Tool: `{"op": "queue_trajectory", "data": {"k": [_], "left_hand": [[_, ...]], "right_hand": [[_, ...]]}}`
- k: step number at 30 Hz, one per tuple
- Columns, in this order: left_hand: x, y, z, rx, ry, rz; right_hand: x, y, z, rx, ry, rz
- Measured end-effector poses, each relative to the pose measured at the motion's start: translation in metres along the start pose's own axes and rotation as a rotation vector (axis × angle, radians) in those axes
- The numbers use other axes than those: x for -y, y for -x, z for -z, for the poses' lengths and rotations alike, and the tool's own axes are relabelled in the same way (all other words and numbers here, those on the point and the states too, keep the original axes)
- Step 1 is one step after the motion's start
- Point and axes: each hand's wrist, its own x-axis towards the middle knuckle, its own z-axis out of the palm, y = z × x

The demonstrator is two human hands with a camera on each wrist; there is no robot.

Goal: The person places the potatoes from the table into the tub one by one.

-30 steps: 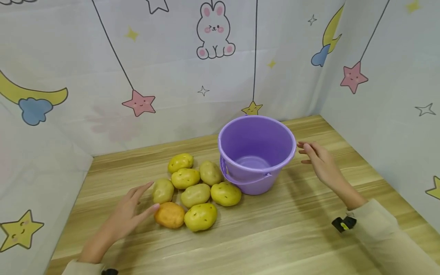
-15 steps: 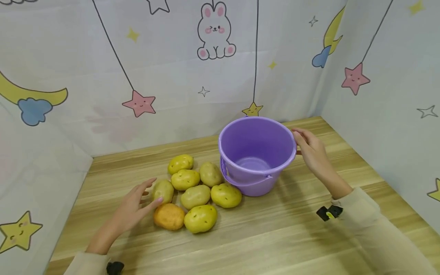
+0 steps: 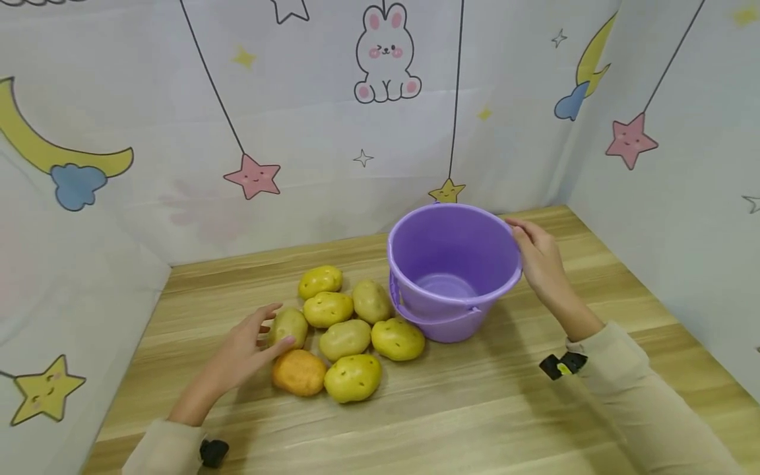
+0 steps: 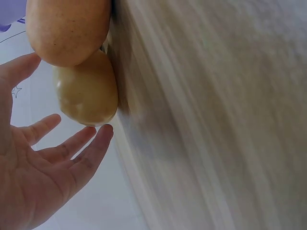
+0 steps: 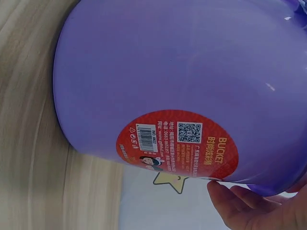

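Observation:
My left hand [image 3: 240,349] is at the left edge of a group of potatoes, thumb and fingers spread around a pale green-yellow potato [image 3: 289,328]. In the left wrist view its fingertips [image 4: 104,134] reach that potato's end, and the thumb is by an orange-brown potato [image 4: 69,31]; firm contact cannot be told. A purple bucket [image 3: 436,316] stands upright right of the potatoes, its handle hanging down at the front. My right hand [image 3: 541,260] holds the bucket's right rim. In the right wrist view its fingers [image 5: 223,196] lie against the outer wall under the rim, near a red label [image 5: 182,143].
Several more yellow and pale green potatoes [image 3: 353,378] lie close together on the wood-patterned table [image 3: 439,422]. White curtains [image 3: 309,119] printed with stars, moons and a rabbit hang behind and at both sides. Black bands sit at both sleeves.
My right hand has moved left and taken hold of the bucket's rim. The left hand has shifted rightward, closer around the pale potato. The head view has turned slightly left.

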Motion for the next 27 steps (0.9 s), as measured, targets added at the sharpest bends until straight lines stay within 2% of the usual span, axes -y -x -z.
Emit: {"op": "queue_trajectory", "data": {"k": [8, 18, 27], "left_hand": [[0.0025, -0.0009, -0.0057, -0.013, 0.019, 0.012], [0.0062, -0.003, -0.0052, -0.018, 0.013, 0.062], [0.0056, -0.0076, -0.0041, -0.008, -0.007, 0.066]], "right_hand": [[-0.0013, 0.0002, -0.0033, 0.0, -0.004, -0.02], [-0.0033, -0.0019, -0.0025, 0.022, 0.025, 0.012], [-0.0032, -0.0037, -0.0034, 0.008, 0.051, 0.045]]}}
